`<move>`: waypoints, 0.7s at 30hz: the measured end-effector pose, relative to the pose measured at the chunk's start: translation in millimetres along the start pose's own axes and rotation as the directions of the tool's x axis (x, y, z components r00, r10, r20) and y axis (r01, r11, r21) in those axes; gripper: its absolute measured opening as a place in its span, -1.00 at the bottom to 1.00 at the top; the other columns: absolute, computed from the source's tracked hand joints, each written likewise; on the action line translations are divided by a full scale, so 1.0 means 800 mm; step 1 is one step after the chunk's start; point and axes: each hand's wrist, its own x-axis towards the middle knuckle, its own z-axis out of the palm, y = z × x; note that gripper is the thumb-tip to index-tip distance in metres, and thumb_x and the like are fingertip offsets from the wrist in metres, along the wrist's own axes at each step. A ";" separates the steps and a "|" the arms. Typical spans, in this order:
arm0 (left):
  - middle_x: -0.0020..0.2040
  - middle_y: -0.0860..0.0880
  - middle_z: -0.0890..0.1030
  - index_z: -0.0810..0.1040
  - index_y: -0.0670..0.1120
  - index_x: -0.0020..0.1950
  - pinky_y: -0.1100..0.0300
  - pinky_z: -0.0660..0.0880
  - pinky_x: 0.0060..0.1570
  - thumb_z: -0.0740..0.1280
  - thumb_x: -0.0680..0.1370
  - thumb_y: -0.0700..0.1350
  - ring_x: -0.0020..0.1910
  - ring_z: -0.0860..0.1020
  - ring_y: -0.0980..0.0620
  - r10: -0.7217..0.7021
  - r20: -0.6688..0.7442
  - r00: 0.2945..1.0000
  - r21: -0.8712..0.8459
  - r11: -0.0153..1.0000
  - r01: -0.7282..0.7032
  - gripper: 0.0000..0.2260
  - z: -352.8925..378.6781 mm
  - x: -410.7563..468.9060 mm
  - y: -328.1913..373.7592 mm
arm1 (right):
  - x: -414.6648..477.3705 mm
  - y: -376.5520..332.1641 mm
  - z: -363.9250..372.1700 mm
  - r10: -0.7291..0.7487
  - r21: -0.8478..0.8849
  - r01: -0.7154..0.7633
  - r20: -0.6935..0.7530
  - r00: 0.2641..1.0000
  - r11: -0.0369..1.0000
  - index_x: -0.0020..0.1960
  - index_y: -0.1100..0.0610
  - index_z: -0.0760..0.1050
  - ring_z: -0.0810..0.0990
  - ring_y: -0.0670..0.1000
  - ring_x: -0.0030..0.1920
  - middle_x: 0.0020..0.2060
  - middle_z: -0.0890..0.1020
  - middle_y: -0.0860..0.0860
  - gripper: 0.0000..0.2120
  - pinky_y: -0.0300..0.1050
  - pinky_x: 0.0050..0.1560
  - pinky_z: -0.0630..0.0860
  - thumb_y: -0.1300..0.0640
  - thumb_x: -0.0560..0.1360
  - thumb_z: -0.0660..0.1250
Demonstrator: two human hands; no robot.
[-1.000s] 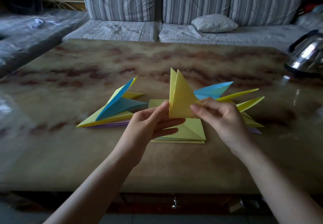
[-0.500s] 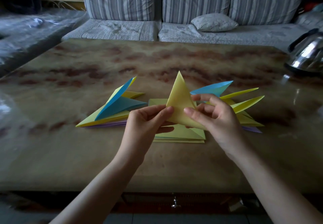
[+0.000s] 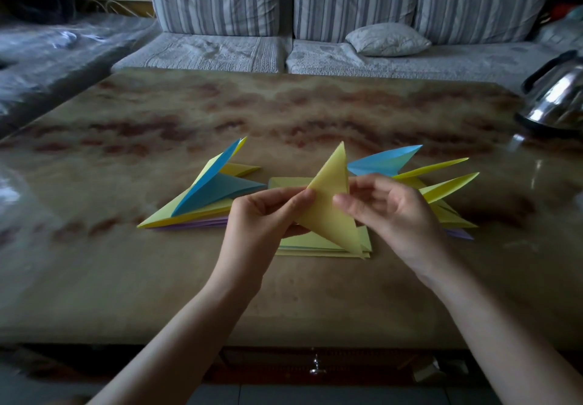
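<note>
Pinching a folded yellow paper [image 3: 331,205] between them, both hands are raised just above the table [image 3: 284,114]. The left hand [image 3: 265,215] grips the paper's left corner between thumb and curled fingers, and the right hand [image 3: 394,212] nips its right edge with thumb and fingertips. The paper is a long pointed shape. One tip rises away from the person and the other slants down to the right, over the near right corner of a flat stack of pale sheets [image 3: 315,242] lying under the hands. A pile of folded blue and yellow pieces [image 3: 205,196] sits just left of the stack, and a second folded pile [image 3: 441,183] fans out behind the right hand. The tabletop is glossy, mottled brown stone, with a steel kettle [image 3: 558,98] at its far right edge. Beyond it stands a grey striped sofa [image 3: 220,51] with a small pillow [image 3: 388,40]. A second ago the paper stood upright with two points side by side. Since then it has flattened into a single pointed form and tipped over to the right, while both hands have stayed in much the same place.
</note>
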 end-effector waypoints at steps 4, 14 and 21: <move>-0.25 0.03 0.71 0.68 -0.01 -0.14 0.31 0.57 -0.27 0.44 0.42 -0.18 -0.26 0.66 0.11 0.078 0.038 0.996 0.205 0.975 -0.084 -0.92 0.004 -0.004 -0.003 | 0.006 -0.013 -0.012 0.025 0.160 -0.008 -0.106 0.994 0.987 -0.06 0.14 0.58 0.59 -0.14 -0.32 -0.28 0.65 -0.03 -0.72 -0.32 -0.27 0.55 0.10 0.24 0.44; -0.28 0.06 0.70 0.67 0.03 -0.18 0.34 0.55 -0.28 0.45 0.41 -0.17 -0.29 0.65 0.16 0.101 0.058 0.993 0.252 0.961 -0.112 -0.90 0.005 -0.005 -0.002 | 0.002 -0.015 -0.010 0.043 0.198 -0.002 -0.204 0.978 0.980 -0.21 0.11 0.61 0.60 -0.09 -0.42 -0.42 0.66 -0.01 -0.86 -0.33 -0.36 0.53 0.12 0.25 0.47; -0.28 0.06 0.70 0.68 0.01 -0.17 0.34 0.55 -0.29 0.45 0.41 -0.17 -0.29 0.64 0.18 0.101 0.033 0.994 0.243 0.964 -0.106 -0.93 0.007 -0.006 -0.002 | 0.001 -0.016 -0.009 0.046 0.208 0.000 -0.217 0.975 0.978 -0.21 0.11 0.61 0.61 -0.12 -0.42 -0.43 0.66 -0.02 -0.86 -0.33 -0.33 0.54 0.12 0.25 0.46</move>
